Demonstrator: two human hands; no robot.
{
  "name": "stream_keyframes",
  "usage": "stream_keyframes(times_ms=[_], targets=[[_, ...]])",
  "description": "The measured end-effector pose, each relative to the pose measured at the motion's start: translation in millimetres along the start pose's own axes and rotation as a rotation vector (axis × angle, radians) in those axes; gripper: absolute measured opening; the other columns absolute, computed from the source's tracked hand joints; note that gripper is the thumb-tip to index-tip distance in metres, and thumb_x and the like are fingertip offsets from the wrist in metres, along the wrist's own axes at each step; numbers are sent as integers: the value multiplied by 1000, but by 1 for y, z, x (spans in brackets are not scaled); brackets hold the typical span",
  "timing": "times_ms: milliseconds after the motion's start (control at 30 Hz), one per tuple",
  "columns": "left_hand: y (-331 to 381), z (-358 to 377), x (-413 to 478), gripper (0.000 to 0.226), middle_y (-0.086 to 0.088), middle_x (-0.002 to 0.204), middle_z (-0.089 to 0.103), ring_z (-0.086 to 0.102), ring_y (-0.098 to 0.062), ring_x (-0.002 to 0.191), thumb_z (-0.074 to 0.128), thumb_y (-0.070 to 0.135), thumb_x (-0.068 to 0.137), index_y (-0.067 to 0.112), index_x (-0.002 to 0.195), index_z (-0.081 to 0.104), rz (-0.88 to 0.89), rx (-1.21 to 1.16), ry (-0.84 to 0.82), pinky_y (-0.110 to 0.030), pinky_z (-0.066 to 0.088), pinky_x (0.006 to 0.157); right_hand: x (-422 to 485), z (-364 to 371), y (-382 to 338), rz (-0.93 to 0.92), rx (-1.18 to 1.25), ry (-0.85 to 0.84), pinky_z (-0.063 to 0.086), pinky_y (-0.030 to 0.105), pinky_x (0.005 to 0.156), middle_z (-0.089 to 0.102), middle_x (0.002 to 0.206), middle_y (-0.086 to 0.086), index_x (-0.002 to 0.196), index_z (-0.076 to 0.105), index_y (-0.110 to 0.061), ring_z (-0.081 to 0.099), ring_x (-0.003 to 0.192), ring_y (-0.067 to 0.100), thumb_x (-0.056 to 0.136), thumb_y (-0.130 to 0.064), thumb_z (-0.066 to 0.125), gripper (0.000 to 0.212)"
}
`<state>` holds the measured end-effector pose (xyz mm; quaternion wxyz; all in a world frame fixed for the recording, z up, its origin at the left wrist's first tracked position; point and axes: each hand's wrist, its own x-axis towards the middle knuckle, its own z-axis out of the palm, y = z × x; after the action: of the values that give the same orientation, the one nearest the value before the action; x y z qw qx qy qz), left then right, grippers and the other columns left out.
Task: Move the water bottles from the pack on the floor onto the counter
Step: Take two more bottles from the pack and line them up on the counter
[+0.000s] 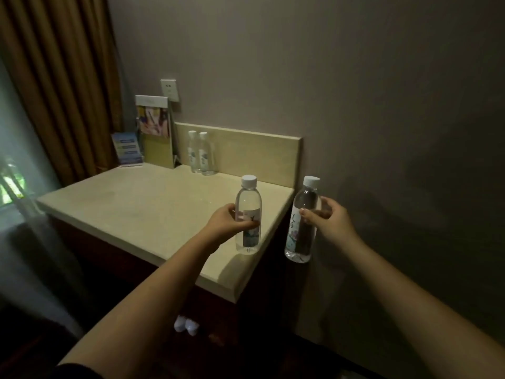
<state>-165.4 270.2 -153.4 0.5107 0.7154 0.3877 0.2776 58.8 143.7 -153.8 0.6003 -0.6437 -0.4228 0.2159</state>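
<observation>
– Which step is in hand?
– The setting down, I think. The left hand [228, 221] has its fingers curled round a water bottle [248, 214] at the near right corner of the counter [136, 203] — I cannot tell if the base already touches. The right hand [325, 217] clamps a second bottle [302, 222] in the air, just beyond the counter's right edge.
– And next?
– Both must go down upright, away from the edge, perhaps near the two bottles [199, 153] standing at the back.
– The room?
– Dim. The top is pale and smooth — a brochure stand [154, 132] at the back, a wall socket [169, 89] above it, a brown curtain [60, 77] on the left.
</observation>
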Motion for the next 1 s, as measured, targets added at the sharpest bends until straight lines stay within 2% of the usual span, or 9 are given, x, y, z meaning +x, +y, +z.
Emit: stream_keyframes(times_ms=[67,200,333,467,600,733,867,1000], targets=[[-18,-38,11,48,-7,105,67,64,-15,93,80,20,74,8,115,57,1,-16,30,-23,51,72,10,48,-2,12,29,-3,56,21,73,71,89,-4,116,59,-12,68,80,3,76,-18,79,45],[-53,-99,29,47,-9,106,67,65,-22,98,79,14,73,7,115,58,-25,-26,60,-36,54,85,15,130,0,61,0,-28,55,31,81,70,100,-1,116,57,-18,66,93,12,75,-31,78,48],[-79,-142,45,48,-6,106,68,65,-22,99,80,15,72,10,115,59,-13,-46,29,-38,54,87,27,181,2,72,-17,-12,52,27,79,67,106,-2,113,52,-27,63,97,11,75,-34,78,47],[-93,-164,59,54,-3,111,65,62,-18,101,79,20,72,14,120,55,25,34,5,-42,52,92,45,207,0,70,-71,-37,51,33,90,65,112,0,119,51,-24,61,104,13,77,-36,77,51],[-102,-172,75,50,-5,115,63,59,-21,107,77,21,75,13,118,54,99,123,-7,-46,49,95,64,218,-1,62,-92,-79,48,29,89,65,114,2,127,51,-19,60,107,15,81,-34,73,54],[-106,-180,92,51,-4,117,63,57,-22,110,78,22,74,15,119,54,105,125,-25,-47,48,97,81,222,4,75,-86,-66,48,32,91,65,114,0,126,51,-22,59,109,14,83,-33,71,49],[-110,-200,117,53,-5,117,63,58,-23,109,79,20,73,14,120,55,101,145,-7,-47,48,97,103,233,7,103,-83,-60,50,41,94,65,116,3,128,51,-20,61,109,18,85,-31,69,48],[-117,-229,146,48,-5,115,62,58,-24,105,78,17,73,13,116,56,81,131,55,-41,50,92,129,256,6,68,-52,-96,51,31,89,68,111,0,127,52,-18,64,102,11,86,-22,69,45]])
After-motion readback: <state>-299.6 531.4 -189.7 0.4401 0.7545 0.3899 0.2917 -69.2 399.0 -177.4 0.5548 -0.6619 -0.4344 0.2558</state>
